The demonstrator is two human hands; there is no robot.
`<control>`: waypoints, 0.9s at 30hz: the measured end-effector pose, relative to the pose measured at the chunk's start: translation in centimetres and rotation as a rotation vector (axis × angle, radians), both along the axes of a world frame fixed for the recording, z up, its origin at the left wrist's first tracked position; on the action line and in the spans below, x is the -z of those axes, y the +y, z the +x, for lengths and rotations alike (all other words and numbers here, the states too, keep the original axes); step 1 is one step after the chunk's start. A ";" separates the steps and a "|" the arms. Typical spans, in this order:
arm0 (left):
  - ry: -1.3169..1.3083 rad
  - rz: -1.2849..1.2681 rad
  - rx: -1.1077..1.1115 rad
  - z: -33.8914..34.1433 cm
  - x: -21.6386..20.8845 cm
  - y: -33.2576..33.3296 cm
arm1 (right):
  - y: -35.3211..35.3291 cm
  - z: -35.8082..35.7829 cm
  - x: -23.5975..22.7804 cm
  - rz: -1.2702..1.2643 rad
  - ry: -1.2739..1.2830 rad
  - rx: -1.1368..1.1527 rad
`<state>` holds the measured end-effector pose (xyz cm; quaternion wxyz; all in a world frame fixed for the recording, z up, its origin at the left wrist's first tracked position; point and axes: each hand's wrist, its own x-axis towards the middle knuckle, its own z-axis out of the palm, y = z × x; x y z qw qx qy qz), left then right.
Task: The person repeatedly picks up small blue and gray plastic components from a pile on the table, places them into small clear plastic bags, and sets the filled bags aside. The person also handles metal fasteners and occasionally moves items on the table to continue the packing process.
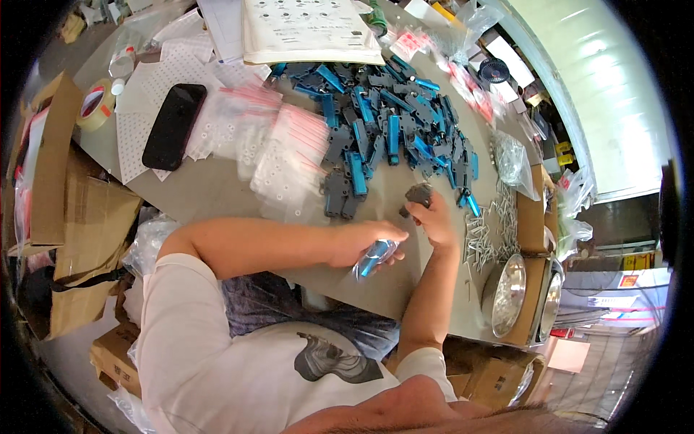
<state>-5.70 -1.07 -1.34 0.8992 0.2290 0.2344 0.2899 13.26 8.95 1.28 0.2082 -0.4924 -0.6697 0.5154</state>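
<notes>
My left hand (361, 244) is closed on a see-through plastic bag (366, 269) with a blue piece showing inside it. Just to its right and farther off, my right hand (438, 220) grips a dark grey part (418, 195), whose exact kind is blurred. Beyond both hands spreads a heap of blue and dark grey hardware parts (392, 137). Left of the heap lie zip bags with red strips (293, 155), holding small white rings. Silver bent metal rods (481, 242) are scattered to the right of my right hand.
A black phone (174, 126) rests on printed sheets at the left, near a tape roll (95, 105). Stacked papers (311, 32) lie at the far edge. A metal bowl (506, 295) stands at the table's right, beside cardboard boxes (531, 210). Another carton (49, 159) is at left.
</notes>
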 end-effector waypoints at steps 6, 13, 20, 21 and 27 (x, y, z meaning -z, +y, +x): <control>-0.090 -0.083 0.004 -0.6 -0.2 0.9 | -2.0 -2.1 -3.4 -0.174 0.391 0.027; -0.089 -0.175 0.017 -0.9 -1.4 0.9 | -2.2 -2.7 -2.5 -0.389 0.456 -0.031; -0.101 -0.200 0.005 -1.0 -1.6 1.2 | -1.7 -2.2 -2.2 -0.377 0.420 -0.103; -0.099 -0.217 -0.003 -0.9 -1.6 1.2 | -1.8 -2.3 -2.0 -0.343 0.380 -0.120; -0.089 -0.293 -0.018 -1.1 -1.1 1.6 | -2.2 -2.4 -2.6 -0.316 0.321 -0.140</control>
